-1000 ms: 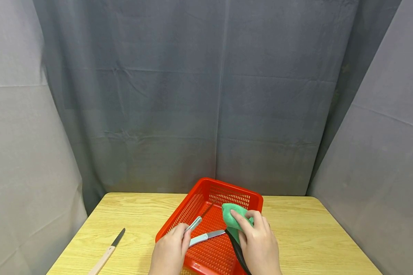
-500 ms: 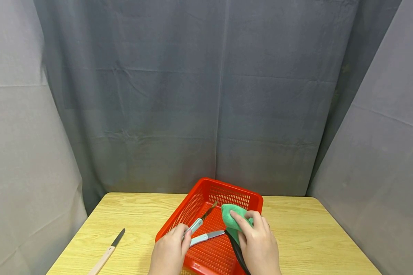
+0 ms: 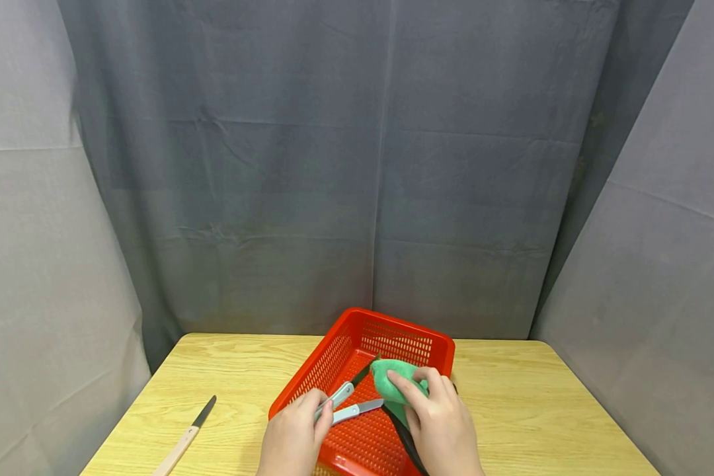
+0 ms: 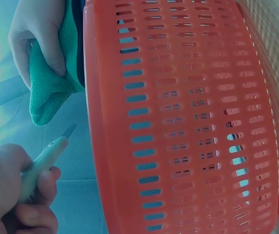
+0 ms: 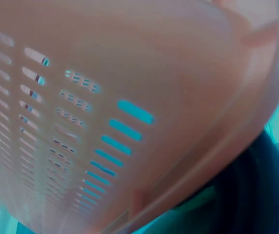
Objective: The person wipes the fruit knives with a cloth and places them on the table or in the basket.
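Upper knife (image 3: 344,393): While I watch from a distance, it slants over the red basket (image 3: 410,323), pale handle low, dark blade pointing up toward the green cloth (image 3: 401,382).
Left hand (image 3: 291,433): I have it gripping that handle, fingers curled round.
Right hand (image 3: 446,423): I have it pinching the green cloth at the blade's far end.
Lower knife (image 3: 357,410): It seems to lie in the red basket, its tip by a dark strip (image 3: 407,436) I cannot identify.
Wooden-handled knife (image 3: 184,433): It rests on the surface (image 3: 523,410), well left of the basket.
Wiping: I judge this to be the step; I would hold the handle steady, fold the cloth thickly over the spine, and stroke toward the tip with my fingertips off the edge.
Head view: Only here do I see both pale-handled knives, with the upper blade's tip meeting the cloth's edge.
Left wrist view: It reveals the curled fingers and a gap between blade and cloth, so I cannot confirm contact.
Right wrist view: Slotted basket wall dominates; it tells me nothing of the pinch.
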`<state>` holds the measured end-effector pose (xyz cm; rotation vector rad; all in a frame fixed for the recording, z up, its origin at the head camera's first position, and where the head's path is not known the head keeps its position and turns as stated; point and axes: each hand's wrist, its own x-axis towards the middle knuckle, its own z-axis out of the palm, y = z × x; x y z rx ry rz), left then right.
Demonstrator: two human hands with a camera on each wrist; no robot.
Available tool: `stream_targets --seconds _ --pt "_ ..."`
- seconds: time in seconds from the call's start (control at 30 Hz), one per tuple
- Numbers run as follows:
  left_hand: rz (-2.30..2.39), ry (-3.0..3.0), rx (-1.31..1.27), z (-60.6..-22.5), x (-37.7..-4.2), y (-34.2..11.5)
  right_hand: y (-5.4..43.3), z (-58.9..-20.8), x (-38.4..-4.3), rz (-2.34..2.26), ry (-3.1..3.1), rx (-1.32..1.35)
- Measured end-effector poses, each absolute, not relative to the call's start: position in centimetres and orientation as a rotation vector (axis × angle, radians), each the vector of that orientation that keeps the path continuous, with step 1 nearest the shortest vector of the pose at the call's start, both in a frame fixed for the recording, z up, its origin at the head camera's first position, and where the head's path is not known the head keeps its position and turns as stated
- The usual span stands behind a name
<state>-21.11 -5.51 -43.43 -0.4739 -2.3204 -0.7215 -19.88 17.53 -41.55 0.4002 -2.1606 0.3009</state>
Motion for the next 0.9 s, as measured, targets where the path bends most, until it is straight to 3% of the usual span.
stream_targets --seconds 0.9 --pt "-0.696 -2.230 -0.532 -43.71 -21.12 -5.40 17.01 -41.98 -19.77 0.284 -2.148 0.497"
